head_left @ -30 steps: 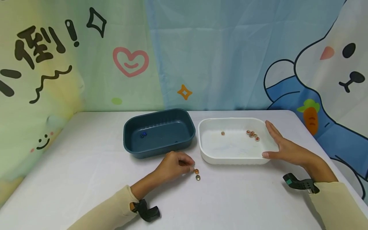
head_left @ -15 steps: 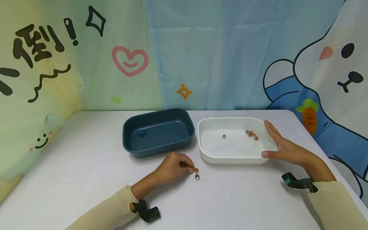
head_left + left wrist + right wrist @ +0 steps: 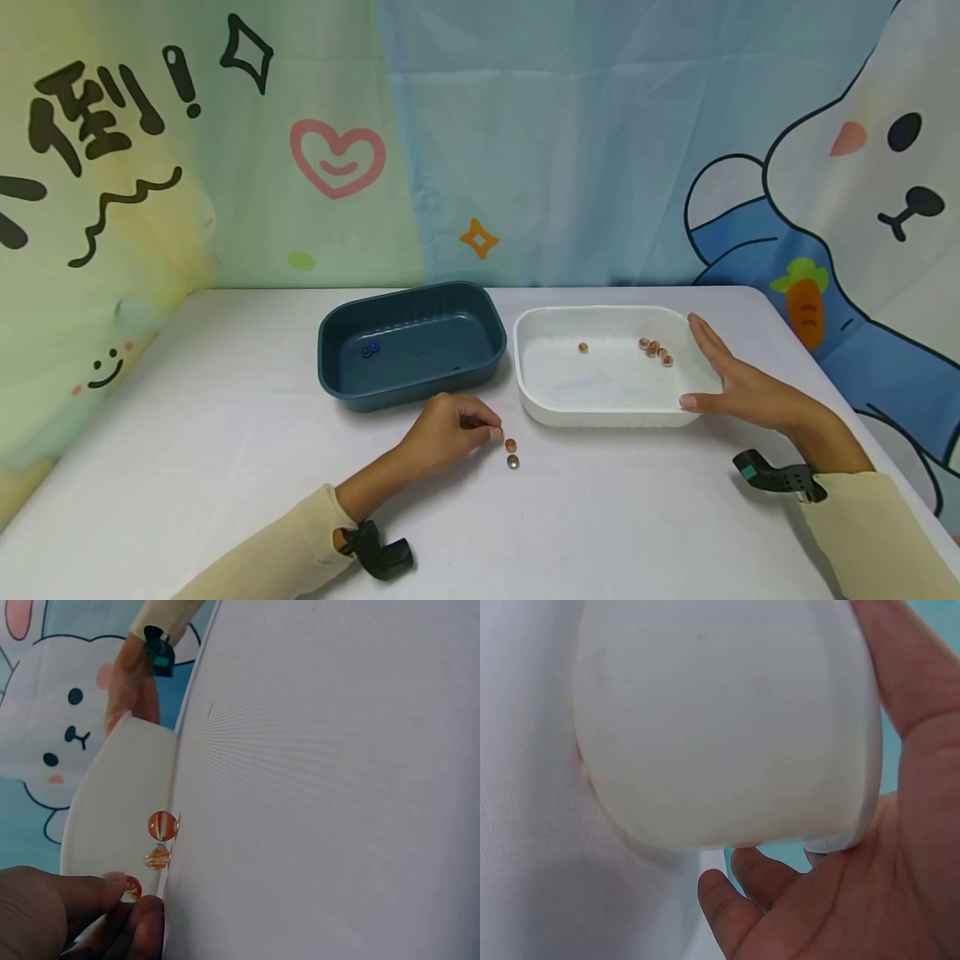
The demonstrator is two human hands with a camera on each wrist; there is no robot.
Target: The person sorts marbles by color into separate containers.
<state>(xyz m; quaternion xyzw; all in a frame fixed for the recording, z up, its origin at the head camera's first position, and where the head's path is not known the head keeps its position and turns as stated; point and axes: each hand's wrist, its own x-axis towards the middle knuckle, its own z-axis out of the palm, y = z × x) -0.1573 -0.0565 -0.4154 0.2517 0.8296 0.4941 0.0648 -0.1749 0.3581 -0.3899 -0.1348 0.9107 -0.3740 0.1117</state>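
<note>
My left hand (image 3: 448, 433) pinches an orange-red glass marble (image 3: 133, 888) between thumb and fingers, low over the table in front of the two trays. The head view hides most of that marble. Just right of the fingertips, two more marbles lie on the cloth: an orange one (image 3: 511, 445) and a duller one (image 3: 513, 462) nearer me. At the white tray's (image 3: 600, 418) right end rests my right hand (image 3: 750, 392), fingers spread along the side and thumb on the front corner. Inside that tray sit a cluster of orange marbles (image 3: 652, 350) and one lone marble (image 3: 582, 347).
Left of the white tray stands a dark blue-green tray (image 3: 412, 392) with a few blue marbles (image 3: 371, 349) inside. White cloth covers the table (image 3: 600, 517). A printed curtain (image 3: 585, 167) hangs behind it.
My left hand has drawn slightly left, away from the two table marbles, with a marble in its pinch. The lone marble in the white tray has rolled a little forward and back.
</note>
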